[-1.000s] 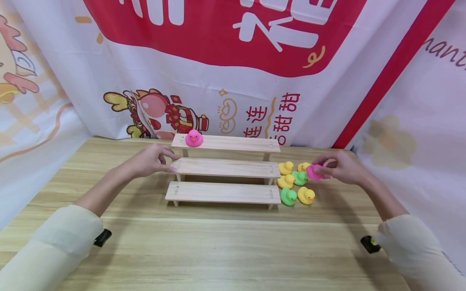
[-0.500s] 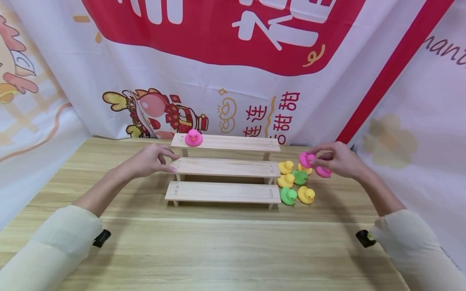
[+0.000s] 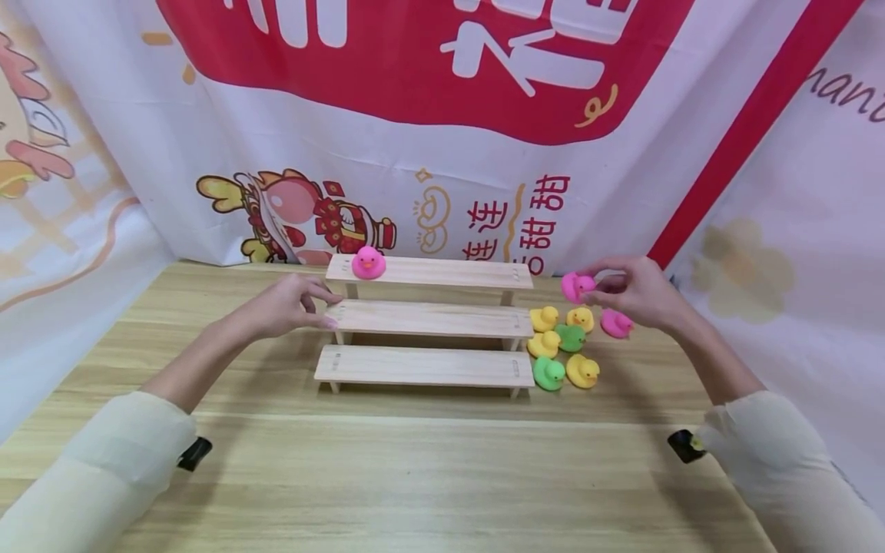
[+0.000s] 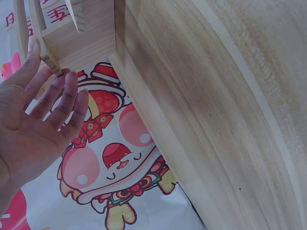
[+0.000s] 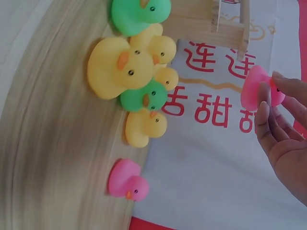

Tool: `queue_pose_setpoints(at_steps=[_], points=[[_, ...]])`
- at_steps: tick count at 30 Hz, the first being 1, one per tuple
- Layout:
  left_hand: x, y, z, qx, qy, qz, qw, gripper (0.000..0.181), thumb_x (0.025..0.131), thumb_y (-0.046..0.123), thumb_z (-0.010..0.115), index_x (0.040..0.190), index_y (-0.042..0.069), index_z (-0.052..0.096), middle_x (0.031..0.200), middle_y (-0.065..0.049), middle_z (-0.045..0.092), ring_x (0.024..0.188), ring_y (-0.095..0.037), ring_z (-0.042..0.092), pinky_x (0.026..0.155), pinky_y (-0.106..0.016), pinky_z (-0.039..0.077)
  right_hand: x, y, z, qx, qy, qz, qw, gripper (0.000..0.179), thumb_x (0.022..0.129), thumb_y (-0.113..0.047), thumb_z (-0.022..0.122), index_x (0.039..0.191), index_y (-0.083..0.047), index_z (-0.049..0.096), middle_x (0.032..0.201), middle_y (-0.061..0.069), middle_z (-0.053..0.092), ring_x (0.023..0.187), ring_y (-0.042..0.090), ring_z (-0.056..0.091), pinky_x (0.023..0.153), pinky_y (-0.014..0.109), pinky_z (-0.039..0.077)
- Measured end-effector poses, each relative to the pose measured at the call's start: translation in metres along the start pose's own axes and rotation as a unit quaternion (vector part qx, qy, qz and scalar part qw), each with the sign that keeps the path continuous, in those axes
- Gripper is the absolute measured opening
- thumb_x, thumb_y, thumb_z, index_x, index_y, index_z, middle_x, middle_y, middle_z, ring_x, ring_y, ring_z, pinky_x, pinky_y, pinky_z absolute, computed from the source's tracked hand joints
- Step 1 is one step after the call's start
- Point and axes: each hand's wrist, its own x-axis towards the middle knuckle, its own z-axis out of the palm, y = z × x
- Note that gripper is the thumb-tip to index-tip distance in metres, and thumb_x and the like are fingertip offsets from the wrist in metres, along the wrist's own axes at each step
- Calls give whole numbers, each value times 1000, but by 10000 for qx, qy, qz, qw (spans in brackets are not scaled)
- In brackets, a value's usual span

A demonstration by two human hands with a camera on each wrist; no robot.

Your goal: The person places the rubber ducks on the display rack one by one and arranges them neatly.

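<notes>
My right hand (image 3: 638, 290) pinches a pink rubber duck (image 3: 575, 286) between thumb and fingers, raised above the other ducks at the rack's right side. In the right wrist view the held pink duck (image 5: 254, 90) is lifted off the table. My left hand (image 3: 285, 306) grips the left end of the middle shelf of a three-tier wooden rack (image 3: 422, 317); the left wrist view shows its thumb and fingers (image 4: 68, 98) at the board's edge. Another pink duck (image 3: 369, 263) sits on the left of the top shelf.
Right of the rack stand several yellow ducks (image 3: 582, 372), green ducks (image 3: 549, 374) and one more pink duck (image 3: 616, 323) on the wooden table (image 3: 415, 476). A printed white and red cloth (image 3: 415, 146) hangs close behind the rack.
My right hand has picked up a pink duck from beside the other ducks and moved it up and slightly left. My left hand has stayed on the middle shelf.
</notes>
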Motion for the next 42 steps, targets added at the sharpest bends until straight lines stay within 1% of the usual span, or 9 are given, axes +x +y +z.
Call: queue_pose_setpoints(at_steps=[4,8,15,22,28,32,37,39,42], points=[[-2,0,-1,-14,5,-41,10000,45,87,16,86,125,-4,72,120,-21,69,77,-20,62,63,-29,52,6,-8,1,149,82,-8,9999,40,92,-19,81,127,-2,71,117,20,72,93,30,73,74,18,56],[-2,0,-1,-25,1,-62,10000,45,87,16,86,125,-4,72,120,-21,69,75,-20,62,61,-29,51,10,-15,4,338,133,-32,9993,40,93,-17,80,128,-1,69,116,20,71,91,30,73,74,18,57],[0,-1,0,-8,4,-76,10000,46,86,17,86,125,-4,72,120,-20,69,77,-20,62,62,-30,51,18,-24,12,518,311,-114,9981,36,93,-14,80,125,1,69,111,20,72,83,19,73,74,19,57],[1,0,0,-26,12,38,10000,45,86,13,86,124,-5,72,117,-19,70,73,-20,60,60,-28,50,24,-32,18,671,309,-360,9966,38,92,-12,81,125,3,70,109,22,75,87,27,75,72,19,57],[1,0,0,-19,41,77,10000,44,85,12,86,123,-6,72,120,-22,69,73,-19,62,63,-28,52,31,-41,25,677,408,-552,9953,35,91,-12,82,122,2,73,102,18,77,85,26,75,71,19,56],[1,1,0,0,28,84,10000,44,86,13,86,123,-6,72,120,-22,69,74,-19,63,63,-28,53,37,-47,31,609,441,-542,9957,34,90,-13,82,121,-2,75,102,15,78,85,26,75,72,22,57],[0,1,0,14,44,71,10000,44,85,12,86,123,-6,72,120,-22,69,73,-19,62,62,-28,52,44,-53,36,646,298,-578,9958,34,91,-14,82,122,-2,75,108,16,76,89,27,74,73,21,56],[0,1,0,7,46,64,10000,44,85,13,86,123,-6,72,119,-21,69,74,-19,63,63,-28,53,47,-55,39,699,241,-630,9953,34,91,-14,82,122,-1,75,108,17,76,89,28,74,72,20,56],[-1,1,-1,0,40,51,10000,45,85,13,86,123,-5,72,119,-21,69,75,-19,63,63,-28,53,52,-60,44,774,216,-678,9945,33,90,-13,83,119,-1,75,102,16,77,86,28,74,70,20,56]])
